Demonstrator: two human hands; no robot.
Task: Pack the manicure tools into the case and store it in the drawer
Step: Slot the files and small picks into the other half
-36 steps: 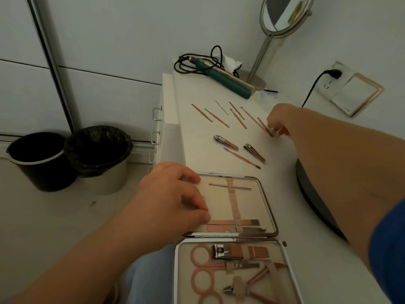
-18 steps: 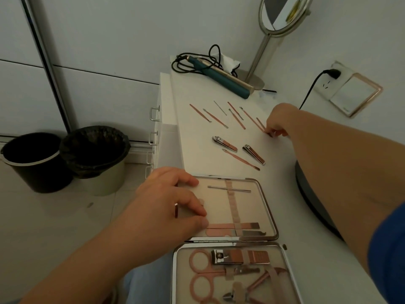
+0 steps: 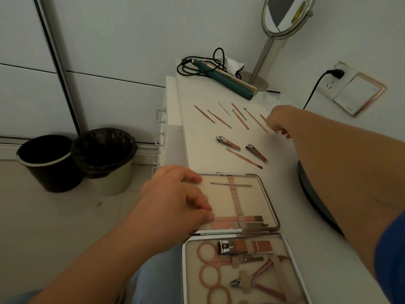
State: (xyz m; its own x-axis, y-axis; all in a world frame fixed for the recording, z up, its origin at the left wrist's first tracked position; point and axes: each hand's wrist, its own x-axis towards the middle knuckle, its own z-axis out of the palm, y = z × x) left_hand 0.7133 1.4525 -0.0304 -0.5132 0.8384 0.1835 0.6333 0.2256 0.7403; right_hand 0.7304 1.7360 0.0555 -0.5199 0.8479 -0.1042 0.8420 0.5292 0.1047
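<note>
The manicure case lies open at the near table edge. Its far half [image 3: 271, 205] holds a thin steel tool and a file under straps. Scissors, a clipper and nippers sit in the near half [image 3: 292, 257]. My left hand [image 3: 173, 200] rests on the far half's left side, fingers spread on the lining. Loose on the table are two nail clippers [image 3: 228, 143] [image 3: 256, 153], a long rose-gold tool [image 3: 244, 158] and a row of several thin tools [image 3: 219, 118]. My right hand [image 3: 280, 119] pinches the rightmost thin tool [image 3: 263, 117], still on the table.
White drawer unit with metal handles [image 3: 160, 116] stands left of the table. A teal hair straightener [image 3: 225, 81] with cord and a standing mirror [image 3: 282, 16] are at the back. Two bins [image 3: 50, 161] [image 3: 105, 154] stand on the floor. A dark round object [image 3: 311, 194] lies under my right forearm.
The view has shifted slightly. My right hand's fingers have closed a little more over the end of the rightmost thin tool. The left hand has stayed on the case.
</note>
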